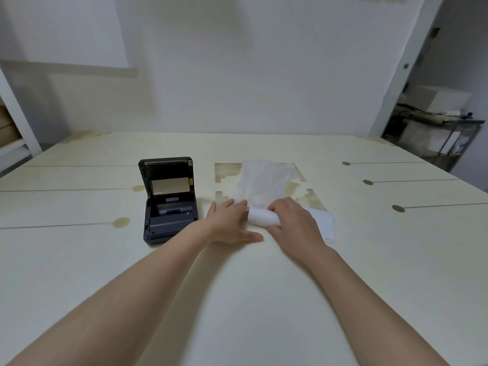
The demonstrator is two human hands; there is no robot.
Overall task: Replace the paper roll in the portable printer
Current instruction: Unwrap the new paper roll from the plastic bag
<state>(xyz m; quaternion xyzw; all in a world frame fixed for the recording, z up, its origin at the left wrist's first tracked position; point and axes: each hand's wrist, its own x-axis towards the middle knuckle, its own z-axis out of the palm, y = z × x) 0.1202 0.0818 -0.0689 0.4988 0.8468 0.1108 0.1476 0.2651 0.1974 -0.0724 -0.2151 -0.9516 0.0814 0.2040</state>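
The black portable printer [168, 204] stands on the table left of centre, its lid raised and the paper bay exposed. To its right a white paper roll [262, 216] lies on the table. My right hand [293, 220] grips the roll from above, fingers curled over its right part. My left hand [230, 222] rests flat on the table with fingers spread, its fingertips at the roll's left end. A clear plastic wrapper [260, 184] lies crumpled just behind the roll. A flat white sheet [324, 225] sticks out from under my right hand.
The cream table [237, 286] has dark slits and round brown spots on both sides. A white wall rises behind it. A doorway with cluttered shelving [435, 128] opens at the far right.
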